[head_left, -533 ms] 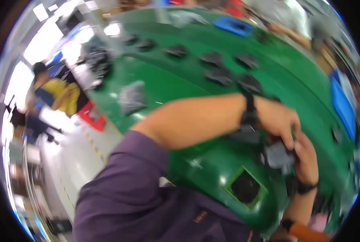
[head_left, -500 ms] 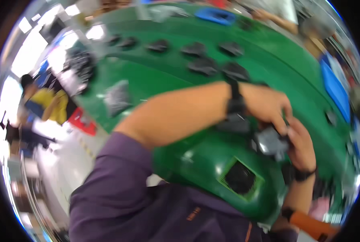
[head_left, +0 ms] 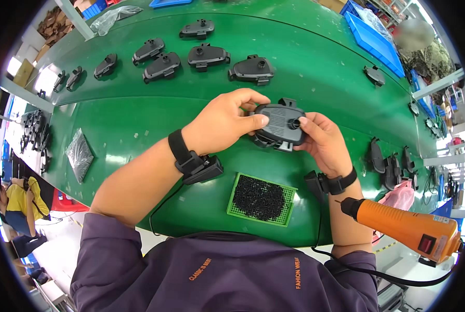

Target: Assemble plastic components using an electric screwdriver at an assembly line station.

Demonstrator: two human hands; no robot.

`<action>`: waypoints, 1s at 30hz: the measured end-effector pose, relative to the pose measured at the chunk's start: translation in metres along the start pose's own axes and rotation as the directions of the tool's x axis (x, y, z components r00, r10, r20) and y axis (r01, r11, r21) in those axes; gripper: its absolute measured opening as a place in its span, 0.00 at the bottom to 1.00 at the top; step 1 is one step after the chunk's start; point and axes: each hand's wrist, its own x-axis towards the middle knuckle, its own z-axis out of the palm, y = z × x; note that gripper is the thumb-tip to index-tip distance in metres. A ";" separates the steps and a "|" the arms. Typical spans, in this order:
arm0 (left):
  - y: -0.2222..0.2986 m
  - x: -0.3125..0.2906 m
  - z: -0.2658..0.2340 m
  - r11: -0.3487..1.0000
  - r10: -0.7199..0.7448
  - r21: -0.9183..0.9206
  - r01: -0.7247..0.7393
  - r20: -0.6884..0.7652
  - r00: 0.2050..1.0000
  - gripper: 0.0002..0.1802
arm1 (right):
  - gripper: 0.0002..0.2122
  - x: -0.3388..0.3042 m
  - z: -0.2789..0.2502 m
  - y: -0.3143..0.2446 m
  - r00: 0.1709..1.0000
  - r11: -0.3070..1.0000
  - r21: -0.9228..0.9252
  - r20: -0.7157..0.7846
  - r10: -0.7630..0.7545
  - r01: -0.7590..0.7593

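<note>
Left hand: the left hand (head_left: 226, 122) grips the rounded black plastic holder housing (head_left: 280, 124) from its left side, thumb laid across the ribbed back, fingers curled over the top edge
Right hand: the right hand (head_left: 323, 141) clasps the same housing from the right, thumb tip pressed beside the small round knob on its back
Held part: the housing sits between both hands, lifted just above the green belt surface (head_left: 138, 119), back face turned up toward the person
Doing it well: judging by the grip, the part wants steady support from both sides with the thumbs kept clear of the knob, so nothing tilts or slips
Just below the hands: a green square tray of small black screws (head_left: 261, 199) lies near the wrists, within easy reach
Right of the right forearm: an orange electric screwdriver (head_left: 404, 228) hangs by its cord, untouched
Beyond the hands: a row of similar black housings (head_left: 207, 54) lies on the belt, well apart from the held one
Far left of the left arm: a dark plastic bag (head_left: 79, 154) lies flat on the belt
</note>
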 end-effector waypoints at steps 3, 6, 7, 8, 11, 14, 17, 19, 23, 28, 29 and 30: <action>-0.014 0.001 0.006 0.998 -0.032 0.046 0.034 -0.048 0.998 0.24 | 0.09 0.004 -0.001 0.009 0.997 0.996 -0.052 -0.048 0.068 -0.070; -0.020 0.001 0.009 0.995 -0.092 0.041 0.096 -0.075 0.993 0.23 | 0.10 0.010 0.000 0.014 0.990 0.989 -0.072 -0.074 0.121 -0.127; -0.022 0.001 0.008 0.990 -0.137 0.017 0.139 -0.077 0.988 0.22 | 0.10 0.011 0.001 0.016 0.987 0.987 -0.067 -0.075 0.140 -0.145; -0.023 0.000 0.008 0.983 -0.182 -0.006 0.182 -0.078 0.980 0.21 | 0.11 0.012 0.002 0.017 0.984 0.985 -0.061 -0.075 0.159 -0.164; -0.031 -0.002 0.012 0.982 -0.067 0.161 0.101 -0.203 0.977 0.19 | 0.13 0.008 0.000 0.014 0.992 0.969 -0.222 -0.096 0.085 -0.104; -0.017 -0.020 0.009 0.883 0.209 0.464 -0.074 -0.246 0.946 0.17 | 0.18 -0.006 -0.018 0.003 0.959 0.889 -0.430 -0.149 -0.240 0.156; 0.004 -0.050 0.013 0.665 0.426 0.662 -0.347 0.046 0.903 0.17 | 0.21 -0.057 -0.054 -0.040 0.884 0.872 -0.202 -0.052 -0.465 0.447; 0.006 -0.070 0.030 0.587 0.431 0.643 -0.491 0.265 0.863 0.18 | 0.24 -0.094 -0.060 -0.059 0.744 0.796 0.201 0.282 -0.605 0.571; -0.002 -0.081 0.062 0.405 0.297 0.756 -0.514 0.423 0.856 0.14 | 0.30 -0.141 -0.047 -0.078 0.474 0.666 0.270 0.523 -0.708 0.696; -0.017 -0.079 0.063 0.409 0.285 0.734 -0.542 0.462 0.840 0.11 | 0.32 -0.139 -0.034 -0.068 0.490 0.476 -0.158 0.470 -0.734 0.865; -0.018 -0.076 0.062 0.442 0.290 0.711 -0.547 0.464 0.837 0.11 | 0.36 -0.134 -0.031 -0.068 0.460 0.434 -0.170 0.457 -0.761 0.885; -0.018 -0.075 0.061 0.430 0.313 0.683 -0.591 0.501 0.807 0.11 | 0.36 -0.137 -0.013 -0.065 0.618 0.613 -0.085 0.170 -0.768 0.785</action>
